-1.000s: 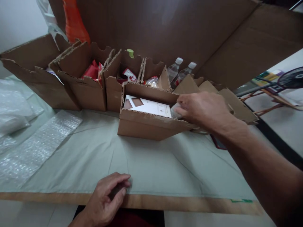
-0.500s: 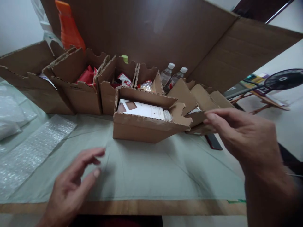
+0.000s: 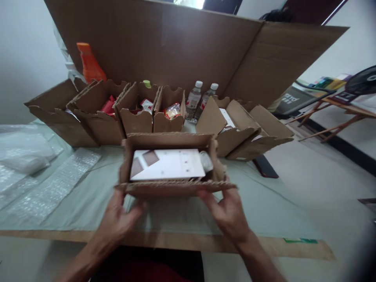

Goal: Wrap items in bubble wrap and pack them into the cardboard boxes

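Observation:
An open cardboard box (image 3: 176, 190) is in front of me, lengthwise across my view. Inside it lie a white box (image 3: 170, 164) with brown squares printed on it and a small clear item (image 3: 205, 161) wrapped in plastic, too blurred to name. My left hand (image 3: 120, 215) grips the cardboard box at its lower left corner, thumb on the near side. At the right end, my right hand (image 3: 227, 209) holds it the same way. The fingertips of both hands are partly hidden by the box and smeared by motion.
Behind stands a row of cardboard bins (image 3: 136, 119) with packets in them. Two clear bottles (image 3: 194, 98) and an orange bottle (image 3: 91, 64) stand near a tall cardboard panel (image 3: 164, 47). Bubble wrap (image 3: 58, 188) lies left; a dark phone (image 3: 265, 166) lies right.
Both hands have come in from the sides and taken hold of the cardboard box. It has turned straighter to me and sits nearer. My view has shifted too.

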`<state>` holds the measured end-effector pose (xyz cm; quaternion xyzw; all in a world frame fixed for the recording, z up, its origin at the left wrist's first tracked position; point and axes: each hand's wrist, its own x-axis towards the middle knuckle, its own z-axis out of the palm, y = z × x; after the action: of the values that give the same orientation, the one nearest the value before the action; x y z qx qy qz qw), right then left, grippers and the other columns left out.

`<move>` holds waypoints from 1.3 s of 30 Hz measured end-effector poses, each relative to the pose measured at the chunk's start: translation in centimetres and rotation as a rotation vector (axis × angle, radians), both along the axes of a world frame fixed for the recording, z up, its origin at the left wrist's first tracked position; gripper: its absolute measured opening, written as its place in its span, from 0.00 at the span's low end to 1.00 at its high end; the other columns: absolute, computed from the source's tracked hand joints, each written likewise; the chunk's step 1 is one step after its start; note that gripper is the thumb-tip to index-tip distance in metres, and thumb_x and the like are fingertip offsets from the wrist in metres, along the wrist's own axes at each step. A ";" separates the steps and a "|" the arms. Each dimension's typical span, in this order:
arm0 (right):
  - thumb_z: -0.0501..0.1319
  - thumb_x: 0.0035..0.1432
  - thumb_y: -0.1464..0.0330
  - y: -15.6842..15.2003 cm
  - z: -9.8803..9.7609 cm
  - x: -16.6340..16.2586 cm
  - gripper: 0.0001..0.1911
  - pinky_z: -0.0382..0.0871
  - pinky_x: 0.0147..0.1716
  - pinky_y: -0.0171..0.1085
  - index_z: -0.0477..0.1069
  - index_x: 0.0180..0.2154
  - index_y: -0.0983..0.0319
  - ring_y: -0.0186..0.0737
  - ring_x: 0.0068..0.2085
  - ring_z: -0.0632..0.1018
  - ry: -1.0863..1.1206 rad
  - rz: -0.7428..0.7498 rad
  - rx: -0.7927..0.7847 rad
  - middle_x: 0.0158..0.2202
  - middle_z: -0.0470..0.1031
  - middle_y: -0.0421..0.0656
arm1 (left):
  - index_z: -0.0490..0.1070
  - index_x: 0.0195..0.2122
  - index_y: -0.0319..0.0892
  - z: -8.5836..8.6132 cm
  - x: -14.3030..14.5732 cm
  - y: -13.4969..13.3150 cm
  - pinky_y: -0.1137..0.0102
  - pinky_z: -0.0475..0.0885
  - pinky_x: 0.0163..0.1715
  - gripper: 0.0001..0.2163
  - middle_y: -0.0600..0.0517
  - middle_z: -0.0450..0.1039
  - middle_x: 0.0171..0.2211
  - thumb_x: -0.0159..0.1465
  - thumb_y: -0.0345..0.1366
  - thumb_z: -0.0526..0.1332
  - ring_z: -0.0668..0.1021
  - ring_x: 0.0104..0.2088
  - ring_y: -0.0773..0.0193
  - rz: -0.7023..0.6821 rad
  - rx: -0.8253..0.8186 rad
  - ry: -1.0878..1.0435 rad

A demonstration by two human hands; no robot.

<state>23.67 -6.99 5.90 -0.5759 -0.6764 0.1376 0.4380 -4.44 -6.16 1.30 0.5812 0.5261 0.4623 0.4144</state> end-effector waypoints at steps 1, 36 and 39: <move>0.63 0.66 0.55 -0.4 -0.1 -1.2 0.38 0.66 0.65 0.59 0.56 0.72 0.57 0.57 0.68 0.68 -0.007 0.051 0.005 0.68 0.66 0.52 | 0.69 0.56 0.44 0.4 -1.5 -1.1 0.51 0.66 0.66 0.24 0.43 0.76 0.55 0.61 0.45 0.68 0.75 0.60 0.47 0.057 -0.027 -0.001; 0.65 0.65 0.66 -6.4 -9.0 3.8 0.36 0.80 0.44 0.52 0.57 0.70 0.52 0.51 0.50 0.78 -0.069 -0.388 0.166 0.66 0.62 0.56 | 0.49 0.72 0.42 -3.8 15.8 8.9 0.44 0.61 0.68 0.36 0.34 0.50 0.73 0.65 0.37 0.62 0.57 0.73 0.42 -0.243 0.238 0.114; 0.64 0.65 0.69 -5.6 -8.7 3.9 0.39 0.82 0.45 0.52 0.54 0.72 0.48 0.53 0.53 0.78 -0.100 -0.299 0.143 0.68 0.59 0.54 | 0.49 0.73 0.42 -5.0 16.6 8.0 0.45 0.55 0.72 0.39 0.37 0.50 0.74 0.61 0.31 0.61 0.55 0.74 0.45 -0.329 0.257 0.112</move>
<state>27.58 -12.57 -2.75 -0.6437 -0.6121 -0.0066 0.4593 12.13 1.88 -3.73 0.7321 0.3831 0.4186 0.3769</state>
